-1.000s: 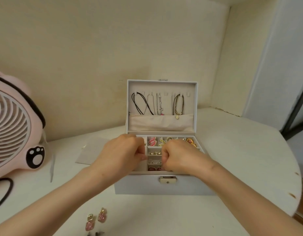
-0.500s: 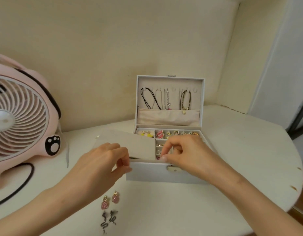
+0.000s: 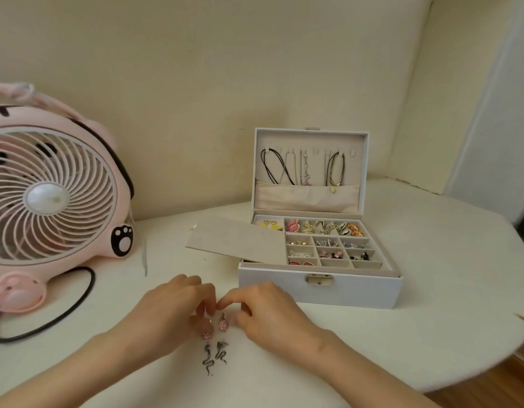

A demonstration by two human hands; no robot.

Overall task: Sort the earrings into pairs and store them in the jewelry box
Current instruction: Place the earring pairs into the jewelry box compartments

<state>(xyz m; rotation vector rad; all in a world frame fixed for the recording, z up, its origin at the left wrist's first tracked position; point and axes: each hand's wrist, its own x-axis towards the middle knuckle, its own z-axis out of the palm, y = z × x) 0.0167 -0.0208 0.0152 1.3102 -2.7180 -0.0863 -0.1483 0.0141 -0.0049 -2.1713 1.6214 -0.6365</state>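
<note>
Landmark: jewelry box (image 3: 319, 290), white, lid raised, set on the white table (image 3: 431, 275).

- Far left of the box: pink fan (image 3: 53, 198), grille turned toward the camera. A black cable (image 3: 78, 304) is looped on the table below it.
- Left-front of the box: left hand (image 3: 172, 307), fingers curled downward. The left pink earring (image 3: 207, 334) is pinched at its top by the fingertips (image 3: 202, 312). Its upper part is hidden beneath them and only the lower drop is seen.
- Just beside it, nearer the box: right pink earring (image 3: 223, 323), pinched between the curled forefinger and thumb (image 3: 232, 319) of the right hand (image 3: 263, 310). The drop is seen in the gap between the two hands. Whether either earring is lifted off the table cannot be told.
- Further from the box than the pink pair, nearer the camera: two dark snake earrings (image 3: 214, 357), laid side by side on the table and touched by neither hand.
- Over the box's left part: a beige pad (image 3: 237, 240), laid askew and overhanging the left wall.
- In the box: gridded compartments (image 3: 331, 250), uncovered and filled with small earrings. Necklaces (image 3: 305, 169) are hung inside the lid.
</note>
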